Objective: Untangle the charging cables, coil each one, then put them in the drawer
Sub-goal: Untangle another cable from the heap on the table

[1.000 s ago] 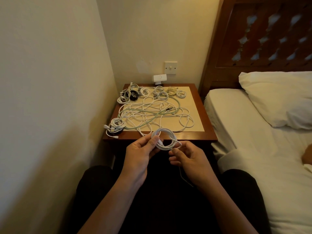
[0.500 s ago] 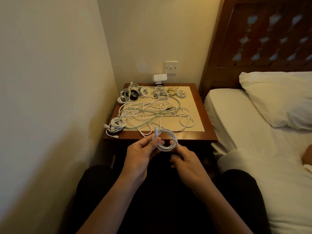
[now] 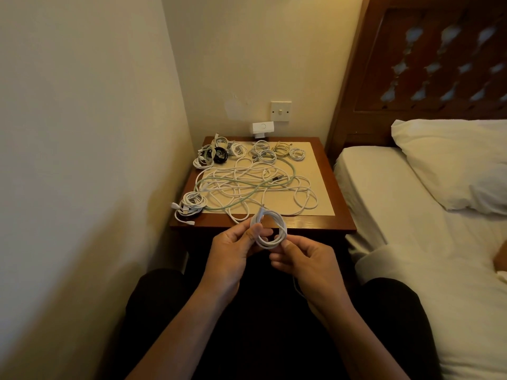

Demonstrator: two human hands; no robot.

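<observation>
In front of the bedside table [image 3: 301,225], above a dark-clothed lap, both hands hold one coiled white cable [image 3: 283,228] clear of the tabletop and just short of its near wooden edge. The left hand [image 3: 233,248] comes in from the lower left with the forearm angled up and inward. Its thumb lies over the left side of the coil and its fingers curl behind, pinching the stacked loops together. A connector end [image 3: 262,208] stands up from that pinch. The right hand [image 3: 304,259] comes in from the lower right with the back of the hand towards the camera. Its thumb and forefinger close on the lower right arc of the same coil, and the remaining fingers fold underneath. A thin pale strand [image 3: 295,285] runs down below the right hand; whether it belongs to the held cable cannot be told. On the table's pale inlay lies a loose tangle of white cables [image 3: 247,185] with a pale green cable [image 3: 293,171] threaded through it. Coiled bundles sit along the back edge [image 3: 264,154], among them a black coil [image 3: 219,155], and a further white bundle [image 3: 192,202] lies at the near left corner. A white adapter [image 3: 263,128] is on the wall behind the table, just below a wall switch [image 3: 281,111]. A bed [image 3: 397,215] with a pillow [image 3: 452,160] and a carved wooden headboard [image 3: 425,64] is to the right.
</observation>
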